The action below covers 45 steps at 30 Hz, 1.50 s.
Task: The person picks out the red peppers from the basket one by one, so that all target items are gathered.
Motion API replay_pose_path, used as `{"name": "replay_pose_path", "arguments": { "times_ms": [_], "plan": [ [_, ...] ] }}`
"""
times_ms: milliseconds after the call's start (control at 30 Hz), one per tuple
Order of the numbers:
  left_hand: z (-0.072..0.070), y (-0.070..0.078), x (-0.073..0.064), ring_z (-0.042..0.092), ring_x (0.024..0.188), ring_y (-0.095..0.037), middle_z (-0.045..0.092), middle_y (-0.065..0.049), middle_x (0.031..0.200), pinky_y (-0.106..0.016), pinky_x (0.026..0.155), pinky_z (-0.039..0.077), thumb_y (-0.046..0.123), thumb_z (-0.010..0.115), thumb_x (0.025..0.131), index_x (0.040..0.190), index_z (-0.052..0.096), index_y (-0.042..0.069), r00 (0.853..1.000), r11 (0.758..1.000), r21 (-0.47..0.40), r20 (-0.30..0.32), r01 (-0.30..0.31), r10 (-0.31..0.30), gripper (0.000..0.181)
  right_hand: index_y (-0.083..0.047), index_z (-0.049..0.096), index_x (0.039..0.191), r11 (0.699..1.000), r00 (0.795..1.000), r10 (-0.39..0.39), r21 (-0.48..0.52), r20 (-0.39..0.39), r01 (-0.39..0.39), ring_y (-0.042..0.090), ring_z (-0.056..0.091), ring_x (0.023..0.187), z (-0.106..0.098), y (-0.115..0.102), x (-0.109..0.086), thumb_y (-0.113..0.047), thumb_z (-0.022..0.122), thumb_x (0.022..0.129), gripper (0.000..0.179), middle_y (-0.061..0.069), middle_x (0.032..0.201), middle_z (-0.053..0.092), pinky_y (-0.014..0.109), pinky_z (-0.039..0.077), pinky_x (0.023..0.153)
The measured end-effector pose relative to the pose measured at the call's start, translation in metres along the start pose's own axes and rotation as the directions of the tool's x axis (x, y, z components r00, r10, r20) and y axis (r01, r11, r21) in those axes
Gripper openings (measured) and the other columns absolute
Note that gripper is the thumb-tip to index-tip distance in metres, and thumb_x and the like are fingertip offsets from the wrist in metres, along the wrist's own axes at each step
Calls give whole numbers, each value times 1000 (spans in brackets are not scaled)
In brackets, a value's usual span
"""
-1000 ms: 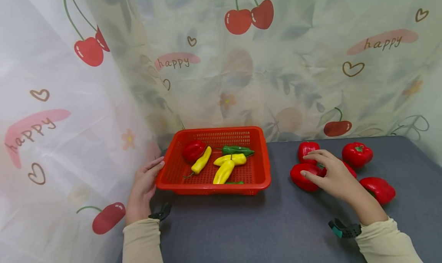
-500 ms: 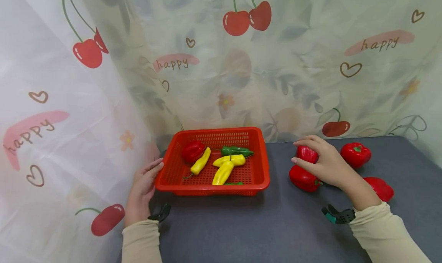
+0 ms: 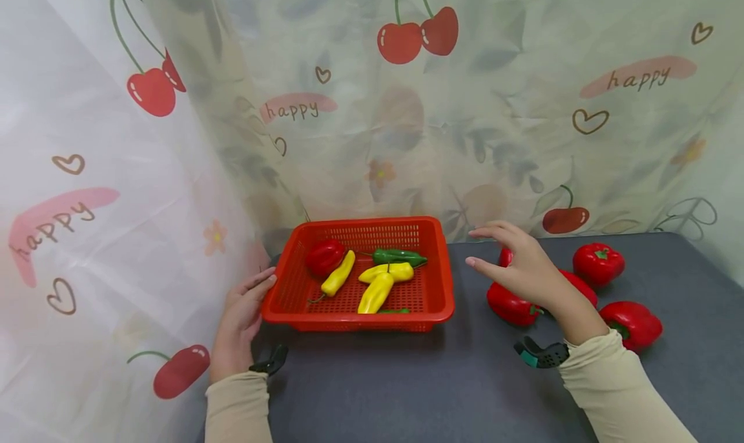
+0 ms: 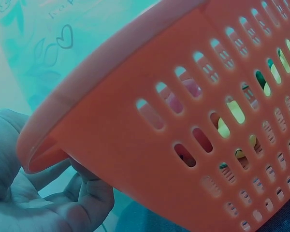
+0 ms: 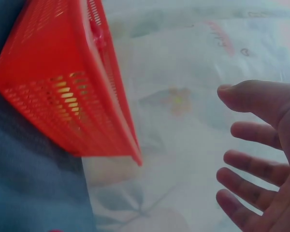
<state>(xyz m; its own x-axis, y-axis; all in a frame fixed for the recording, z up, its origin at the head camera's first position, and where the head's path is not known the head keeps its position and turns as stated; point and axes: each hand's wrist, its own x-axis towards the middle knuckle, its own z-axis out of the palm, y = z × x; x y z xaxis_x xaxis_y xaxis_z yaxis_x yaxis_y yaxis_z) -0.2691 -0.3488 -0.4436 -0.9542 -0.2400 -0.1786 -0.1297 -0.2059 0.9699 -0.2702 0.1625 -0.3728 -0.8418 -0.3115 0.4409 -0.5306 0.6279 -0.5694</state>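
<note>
A red plastic basket (image 3: 357, 318) stands on the dark table with peppers in it. My left hand (image 3: 241, 317) holds its left rim; in the left wrist view, the fingers (image 4: 94, 198) curl under the rim. Inside lie a red bell pepper (image 3: 325, 257), yellow peppers (image 3: 376, 293) and green peppers (image 3: 399, 256). My right hand (image 3: 517, 265) hovers right of the basket, thumb and fingers spread and nothing between them. Below and behind it are red bell peppers (image 3: 511, 304), one mostly hidden by the hand.
More red bell peppers rest on the right of the table (image 3: 372, 385), one near the back (image 3: 599, 264) and one nearer the front (image 3: 632, 325). A cherry-printed curtain (image 3: 349, 152) hangs along the back and left side.
My right hand has moved left, from over the red bell peppers toward the basket, and its fingers have spread wider. The left hand has stayed at the basket's rim.
</note>
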Motion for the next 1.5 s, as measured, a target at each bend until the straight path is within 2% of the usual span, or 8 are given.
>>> {"name": "replay_pose_path", "arguments": {
  "times_ms": [133, 233, 433, 600, 767, 900, 1267, 1500],
  "plan": [
    [0, 0, 1, 73, 98, -9, 78, 13, 101, -25, 88, 63, 23, 71, 103, 144, 67, 12, 1000, 1000, -12, 2, -3, 3, 43, -13, 69, 136, 999, 1000, -20, 38, 12, 20, 31, 57, 129, 4, -4, 10, -26, 81, 96, 44, 10, 142, 61, 60, 53, 103],
    [0, 0, 2, 74, 97, -9, 78, 12, 101, -25, 88, 63, 22, 71, 103, 148, 64, 9, 1000, 1000, -15, 2, -5, 5, 47, -12, 69, 136, 998, 999, -27, 58, 26, 25, 30, 57, 129, 8, -7, 17, -25, 81, 96, 44, 10, 142, 60, 58, 53, 104],
    [3, 2, 2, 74, 98, -9, 78, 13, 101, -24, 88, 63, 23, 71, 104, 152, 58, 6, 1000, 1000, 11, -6, -5, 5, 52, -12, 69, 136, 998, 997, -52, 34, 55, 50, 26, 57, 125, 16, -14, 32, -27, 83, 94, 47, 8, 141, 61, 53, 54, 100],
    [4, 3, 4, 73, 98, -10, 78, 12, 101, -25, 88, 63, 22, 71, 104, 149, 61, 7, 1000, 1000, 15, 10, -17, 17, 49, -12, 69, 136, 997, 994, -70, 36, 82, 67, 29, 58, 125, 24, -21, 42, -29, 83, 94, 47, 10, 142, 61, 55, 55, 101],
    [4, 3, 5, 73, 98, -11, 78, 11, 101, -25, 88, 63, 21, 71, 103, 146, 65, 8, 1000, 1000, 16, 8, -20, 20, 45, -14, 68, 137, 997, 988, -51, 64, 143, 42, 33, 57, 131, 33, -26, 54, -31, 81, 95, 48, 9, 145, 59, 56, 55, 105],
    [5, 4, 6, 73, 99, -11, 77, 11, 102, -25, 88, 63, 22, 71, 103, 146, 65, 8, 1000, 999, 24, 12, -24, 23, 45, -15, 68, 135, 997, 984, -47, 73, 174, 34, 31, 58, 131, 39, -31, 64, -34, 80, 96, 45, 6, 143, 60, 57, 54, 107],
    [2, 2, 2, 72, 99, -10, 75, 12, 104, -25, 89, 63, 24, 70, 105, 153, 57, 5, 1000, 998, 55, 7, -9, 9, 53, -13, 71, 131, 990, 960, -110, 111, 256, 84, 31, 58, 130, 62, -45, 90, -33, 80, 96, 42, 10, 139, 63, 57, 49, 112],
    [-2, -1, 2, 72, 97, -9, 76, 13, 102, -25, 89, 63, 23, 70, 105, 146, 65, 9, 1000, 999, 39, 8, -11, 11, 43, -14, 69, 134, 984, 952, -139, 149, 272, 101, 29, 59, 130, 83, -52, 106, -33, 78, 99, 41, 9, 141, 63, 55, 51, 110]
  ]
}}
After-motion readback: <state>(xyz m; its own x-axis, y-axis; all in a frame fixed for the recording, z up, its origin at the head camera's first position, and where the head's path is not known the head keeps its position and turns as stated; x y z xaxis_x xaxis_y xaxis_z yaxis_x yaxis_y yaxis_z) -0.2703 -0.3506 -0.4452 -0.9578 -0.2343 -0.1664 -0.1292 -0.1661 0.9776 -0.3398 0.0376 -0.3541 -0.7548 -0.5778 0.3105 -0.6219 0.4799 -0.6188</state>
